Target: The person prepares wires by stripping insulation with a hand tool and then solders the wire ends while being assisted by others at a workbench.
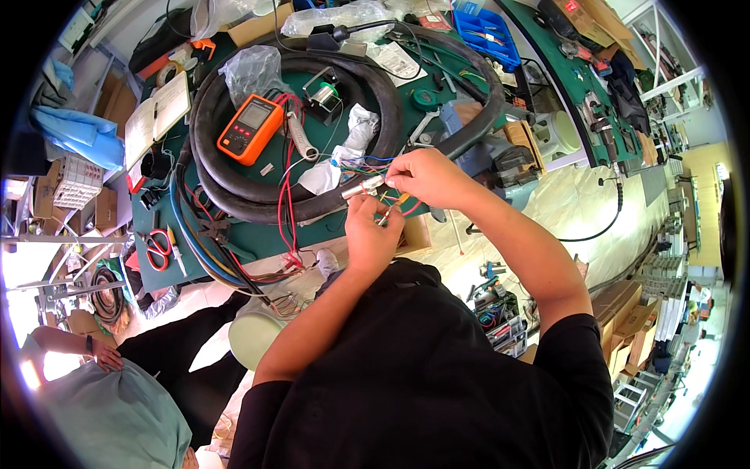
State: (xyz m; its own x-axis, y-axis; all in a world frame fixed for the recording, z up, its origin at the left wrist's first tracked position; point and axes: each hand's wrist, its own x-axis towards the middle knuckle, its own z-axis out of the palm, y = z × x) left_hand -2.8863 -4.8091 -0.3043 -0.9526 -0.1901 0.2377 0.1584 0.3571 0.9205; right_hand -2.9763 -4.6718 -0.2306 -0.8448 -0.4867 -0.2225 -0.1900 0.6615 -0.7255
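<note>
Both my hands meet over the front edge of the green work table (269,238), at the end of a thick black cable. My right hand (428,180) comes in from the right, its fingertips pinched on a silver cylindrical connector (363,187). Just below it, my left hand (373,234) is closed, with a small metallic piece (383,220) showing between its fingers; its kind is too small to tell. Thin coloured wires (375,166) fan out around the connector. White wrapping (359,129) lies just beyond them.
The black cable (205,160) lies coiled round an orange handheld meter (251,130) and a wrench (300,138). Orange-handled scissors (158,252) and an open notebook (160,113) are at left. A blue bin (486,39) stands far right. Another person (117,406) is at lower left.
</note>
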